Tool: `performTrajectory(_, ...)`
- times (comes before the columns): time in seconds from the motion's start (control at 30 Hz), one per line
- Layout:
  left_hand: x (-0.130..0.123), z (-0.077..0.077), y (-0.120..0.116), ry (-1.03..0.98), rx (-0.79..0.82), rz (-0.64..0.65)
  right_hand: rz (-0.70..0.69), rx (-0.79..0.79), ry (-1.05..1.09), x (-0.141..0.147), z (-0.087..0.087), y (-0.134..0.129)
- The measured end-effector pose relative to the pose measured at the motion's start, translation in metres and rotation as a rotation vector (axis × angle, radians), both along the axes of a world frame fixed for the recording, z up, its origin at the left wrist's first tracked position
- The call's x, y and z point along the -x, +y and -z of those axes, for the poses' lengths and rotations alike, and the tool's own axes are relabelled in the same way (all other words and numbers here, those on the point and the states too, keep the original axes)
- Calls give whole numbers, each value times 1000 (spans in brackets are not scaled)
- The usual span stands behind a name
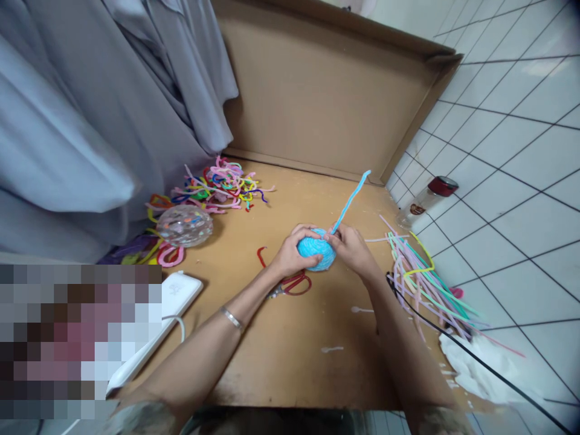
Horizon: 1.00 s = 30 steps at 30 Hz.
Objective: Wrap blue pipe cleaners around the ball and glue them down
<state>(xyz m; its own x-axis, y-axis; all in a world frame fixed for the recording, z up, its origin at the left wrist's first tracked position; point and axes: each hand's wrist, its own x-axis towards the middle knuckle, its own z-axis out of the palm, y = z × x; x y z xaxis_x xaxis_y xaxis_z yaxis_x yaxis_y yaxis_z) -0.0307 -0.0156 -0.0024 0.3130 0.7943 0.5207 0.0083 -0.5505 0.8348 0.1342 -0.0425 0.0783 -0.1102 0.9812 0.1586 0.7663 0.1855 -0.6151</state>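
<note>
Holding a bright blue fuzzy ball over the middle of the bench, gripped in the left hand with fingers spread around the side, and pinching a blue stem at the top with the right hand's fingers. Kinda tucked below the left wrist: red-handled scissors. Farther left, a clear speckled round thing beside a messy multicoloured stem pile. Over on the right, loose pastel stems near a red-lidded clear bottle.
</note>
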Motion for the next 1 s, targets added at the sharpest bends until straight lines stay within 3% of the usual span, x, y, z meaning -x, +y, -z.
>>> performTrajectory(0.3, 4, 0, 0, -46, 69, 46, -53, 5, -67, 4, -6, -4)
performTrajectory(1.0, -3, 4, -2, -236, 221, 15, -83, -2, -93, 8, -7, -7)
